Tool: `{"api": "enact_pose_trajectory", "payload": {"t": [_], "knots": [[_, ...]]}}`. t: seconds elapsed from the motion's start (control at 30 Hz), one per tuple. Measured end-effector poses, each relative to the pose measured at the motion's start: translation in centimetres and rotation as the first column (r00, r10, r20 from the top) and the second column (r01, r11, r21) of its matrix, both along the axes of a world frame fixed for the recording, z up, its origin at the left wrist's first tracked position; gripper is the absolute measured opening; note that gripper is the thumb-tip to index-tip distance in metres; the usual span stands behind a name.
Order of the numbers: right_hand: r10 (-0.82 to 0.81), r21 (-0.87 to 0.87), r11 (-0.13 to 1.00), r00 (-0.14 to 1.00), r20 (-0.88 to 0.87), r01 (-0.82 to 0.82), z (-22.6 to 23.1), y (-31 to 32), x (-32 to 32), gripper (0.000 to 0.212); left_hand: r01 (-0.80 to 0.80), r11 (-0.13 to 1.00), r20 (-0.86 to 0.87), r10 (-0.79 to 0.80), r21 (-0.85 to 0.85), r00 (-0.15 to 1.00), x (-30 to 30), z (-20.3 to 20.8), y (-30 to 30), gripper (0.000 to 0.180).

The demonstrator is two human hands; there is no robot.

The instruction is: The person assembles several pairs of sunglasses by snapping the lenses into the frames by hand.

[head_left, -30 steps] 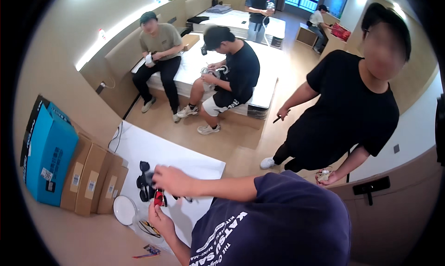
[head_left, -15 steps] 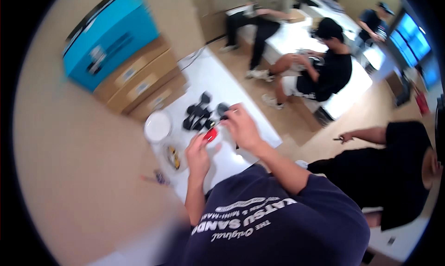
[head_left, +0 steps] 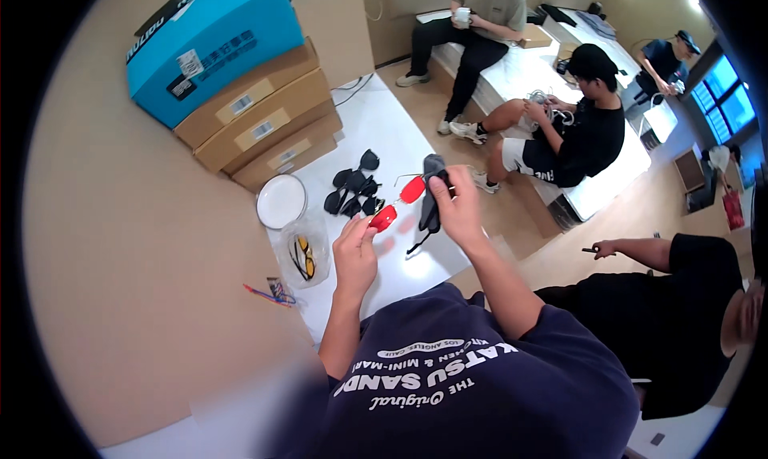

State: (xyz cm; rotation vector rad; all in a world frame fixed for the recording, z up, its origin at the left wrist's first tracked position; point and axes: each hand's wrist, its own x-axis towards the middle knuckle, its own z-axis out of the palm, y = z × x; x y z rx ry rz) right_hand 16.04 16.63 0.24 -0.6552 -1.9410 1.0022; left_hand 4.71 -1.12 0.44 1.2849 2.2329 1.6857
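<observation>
My left hand (head_left: 355, 255) pinches a pair of red-lensed sunglasses (head_left: 385, 218) by one lens, above the white table. The other red lens and a thin temple point toward my right hand (head_left: 459, 212). That hand grips a dark grey soft pouch (head_left: 433, 171) held upright, with a black cord hanging from its lower end. The far lens is close beside the pouch; whether they touch I cannot tell. Just beyond my left hand, several black sunglasses (head_left: 352, 188) lie in a loose group on the table.
Left on the table (head_left: 376, 123) are a white round plate (head_left: 282, 202) and yellow-lensed glasses (head_left: 304, 259) in a clear plastic bag. Stacked cardboard boxes (head_left: 264, 127) carry a blue box (head_left: 216, 51) at the far left. Several people sit or stand beyond and to the right.
My right hand has moved right and lifted the dark pouch into clear view. The red sunglasses, still in my left hand, have turned so both lenses show. The view has steadied.
</observation>
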Motion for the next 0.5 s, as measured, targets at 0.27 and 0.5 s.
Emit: {"api": "enact_pose_trajectory", "payload": {"t": [0.27, 0.5], "knots": [[-0.010, -0.041, 0.999, 1.000, -0.016, 0.010, -0.3, -0.2, 0.0, 0.024, 0.003, 0.997, 0.001, -0.003, -0.080, 1.000, 0.0, -0.1, 0.1, 0.017], [-0.024, -0.014, 1.000, 1.000, -0.011, 0.024, -0.1, -0.1, 0.4, 0.024, 0.041, 0.995, 0.018, -0.039, -0.096, 0.999, 0.3, 0.4, 0.4, 0.018]]}}
